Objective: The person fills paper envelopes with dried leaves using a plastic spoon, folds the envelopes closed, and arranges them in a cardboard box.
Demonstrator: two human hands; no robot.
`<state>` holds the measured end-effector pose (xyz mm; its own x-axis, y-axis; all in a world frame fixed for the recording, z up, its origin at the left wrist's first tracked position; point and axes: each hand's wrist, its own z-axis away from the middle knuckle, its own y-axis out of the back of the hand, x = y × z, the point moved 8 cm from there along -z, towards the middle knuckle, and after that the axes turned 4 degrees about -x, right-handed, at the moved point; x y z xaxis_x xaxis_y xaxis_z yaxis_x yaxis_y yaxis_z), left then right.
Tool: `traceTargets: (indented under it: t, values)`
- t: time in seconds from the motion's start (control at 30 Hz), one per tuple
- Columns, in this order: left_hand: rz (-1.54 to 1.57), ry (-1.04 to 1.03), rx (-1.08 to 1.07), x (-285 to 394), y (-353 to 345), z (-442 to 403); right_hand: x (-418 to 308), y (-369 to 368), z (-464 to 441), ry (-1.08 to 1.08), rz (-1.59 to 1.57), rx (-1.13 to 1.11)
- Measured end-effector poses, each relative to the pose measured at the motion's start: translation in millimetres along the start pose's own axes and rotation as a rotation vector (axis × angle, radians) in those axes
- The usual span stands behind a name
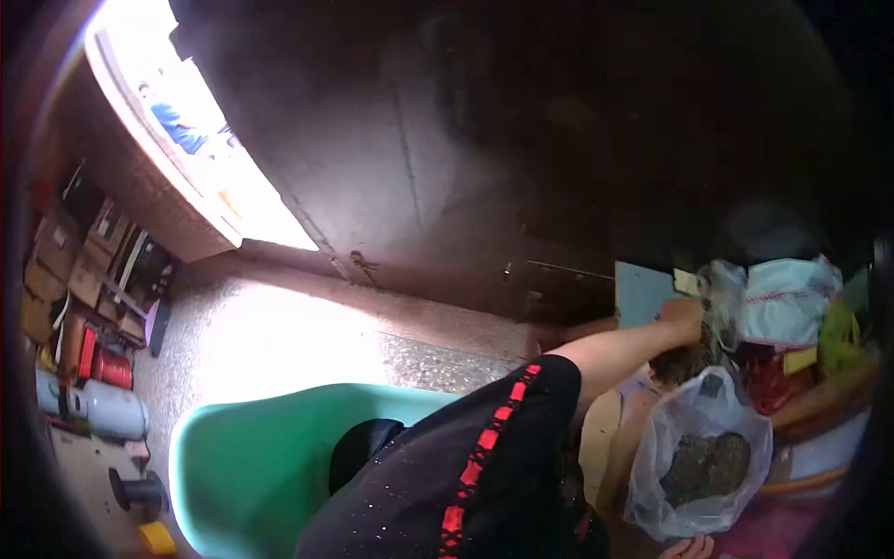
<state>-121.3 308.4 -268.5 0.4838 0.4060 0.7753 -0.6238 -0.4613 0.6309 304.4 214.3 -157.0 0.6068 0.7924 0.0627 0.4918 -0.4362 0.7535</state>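
Note:
Bare below a black sleeve with red trim, my left arm stretches right, and my left hand is closed at a dark brown clump; what its fingers grip is unclear. Just below stands a translucent plastic bag, its mouth open, with a grey-brown mass inside. At the bottom edge, under the bag, the fingertips of my right hand show slightly apart, with nothing visible in them; the rest of that hand is cut off.
A green tub stands at lower left. White bags, a yellow-green bag and a red bag lie at right. Gas cylinders and boxes line the far left. Outside the bright doorway is a person in blue.

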Motion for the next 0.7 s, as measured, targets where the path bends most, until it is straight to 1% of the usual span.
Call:
traceTargets:
  t: [0.03, 0.1, 0.13, 0.17, 0.2, 0.23, 0.27, 0.3, 0.33, 0.37, 0.4, 0.43, 0.47, 0.5, 0.6, 0.67, 0.7]
  values:
    - [0.029, -0.019, -0.018, 1.0, 8.7, 7.8, -9.2, -1.9, -9.8, 0.027, 0.018, 0.002]
    - [0.090, -0.020, 0.073, -3.9, 5.0, 6.7, -15.4, -8.0, -16.6, 0.068, -0.001, 0.036]
    - [0.057, -0.087, 0.108, -6.7, -5.9, 0.2, -17.2, -10.0, -21.8, 0.033, 0.019, 0.034]
    - [0.056, -0.077, 0.116, -10.6, -0.4, -0.2, -16.7, -11.6, -25.4, -0.007, 0.045, 0.030]
    - [0.011, -0.080, 0.115, -10.6, -0.1, 1.5, -17.1, -15.0, -27.6, -0.002, 0.027, 0.040]
    - [-0.024, -0.096, 0.100, -1.4, -1.5, 9.1, -18.5, -17.7, -31.5, -0.026, 0.015, 0.029]
    - [0.046, -0.072, 0.044, -1.4, 1.4, 8.7, -17.1, -19.6, -30.5, -0.064, 0.027, 0.023]
    - [0.022, -0.057, 0.063, -3.5, -4.3, 5.3, 3.7, -29.0, -16.7, -0.076, 0.008, 0.043]
    - [-0.036, -0.187, 0.108, -2.2, -7.3, 1.1, 51.3, -59.4, 16.6, -0.031, 0.035, -0.025]
    - [-0.087, -0.098, 0.028, -2.1, -18.2, -5.7, 37.1, -48.3, 12.4, -0.054, 0.048, -0.050]
    - [-0.053, -0.138, -0.002, 3.2, -11.0, -0.8, 33.6, -42.7, 10.4, -0.153, -0.023, -0.040]
    - [-0.093, -0.130, 0.073, 0.8, -2.6, -0.9, 25.6, -39.8, 6.7, -0.172, -0.042, -0.021]
    - [-0.076, -0.071, 0.017, 9.5, 2.3, 7.8, 17.8, -32.1, 4.8, -0.199, -0.063, 0.000]
    - [-0.123, -0.049, 0.011, 12.3, -0.8, 6.5, 21.6, -32.0, 8.6, -0.269, -0.081, -0.027]
    - [-0.124, -0.108, 0.013, 13.5, 2.7, 4.8, 21.0, -33.0, 10.0, -0.265, -0.108, 0.016]
    - [-0.114, -0.059, 0.021, 6.1, 2.2, 4.4, 12.7, -30.2, 9.2, -0.218, -0.104, 0.017]
    - [-0.107, -0.027, 0.009, 2.0, 3.6, 1.5, 17.8, -36.3, 16.0, -0.265, -0.087, 0.020]
